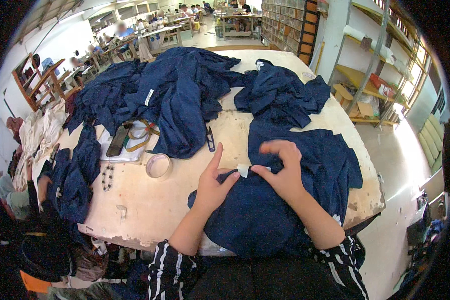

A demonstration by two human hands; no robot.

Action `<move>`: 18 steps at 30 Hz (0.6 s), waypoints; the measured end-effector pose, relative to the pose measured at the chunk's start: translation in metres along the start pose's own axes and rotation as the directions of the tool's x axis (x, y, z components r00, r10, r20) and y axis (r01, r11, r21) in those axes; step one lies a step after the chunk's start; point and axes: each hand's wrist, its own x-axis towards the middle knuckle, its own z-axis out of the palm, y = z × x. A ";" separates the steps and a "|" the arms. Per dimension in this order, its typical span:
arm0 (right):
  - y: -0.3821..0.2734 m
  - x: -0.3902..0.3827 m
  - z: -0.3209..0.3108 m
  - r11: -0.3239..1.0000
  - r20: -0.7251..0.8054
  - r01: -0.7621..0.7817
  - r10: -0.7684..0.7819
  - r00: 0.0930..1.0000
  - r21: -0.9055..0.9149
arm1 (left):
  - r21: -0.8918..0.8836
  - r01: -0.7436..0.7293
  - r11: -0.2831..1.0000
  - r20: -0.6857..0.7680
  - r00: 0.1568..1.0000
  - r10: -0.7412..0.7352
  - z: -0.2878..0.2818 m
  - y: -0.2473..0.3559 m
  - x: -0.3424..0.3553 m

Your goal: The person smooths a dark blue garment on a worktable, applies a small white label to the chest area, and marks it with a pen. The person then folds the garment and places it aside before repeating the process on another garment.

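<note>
Worn beige worktable filling the middle of the view, rim bowed by the lens. Heaped at 11 o'clock, a big pile of navy garments; at 1 o'clock, a smaller navy bundle; draped off the table edge at 9 o'clock, more navy cloth. Spread at 5 o'clock, under both hands, the navy garment, hanging over the near edge. Left hand resting on that garment near centre, index finger pointing up toward 12, thumb pressed against the fabric edge beside the white tag. Right hand just at 3 o'clock of it, fingers curled, thumb and fingertips pinching the small white tag at the garment's edge. At 9 o'clock of the hands, a roll of clear tape; farther toward 10, a dark phone lying on white paper. Toward 12 of the left hand, small thread snips, well apart from both hands.
</note>
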 end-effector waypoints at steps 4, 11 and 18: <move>-0.019 -0.010 0.005 0.938 0.110 0.308 -0.293 0.950 -0.159 | -0.050 -0.043 0.998 0.010 0.999 0.043 0.000 0.001 0.000; -0.013 -0.012 0.019 0.985 0.365 0.146 -0.102 0.925 -0.095 | 0.224 -0.176 0.959 0.050 0.984 0.169 -0.001 0.010 -0.005; -0.010 -0.020 0.021 0.949 0.441 0.241 -0.131 0.888 -0.204 | 0.563 -0.181 0.807 0.129 0.983 0.130 -0.002 0.024 -0.004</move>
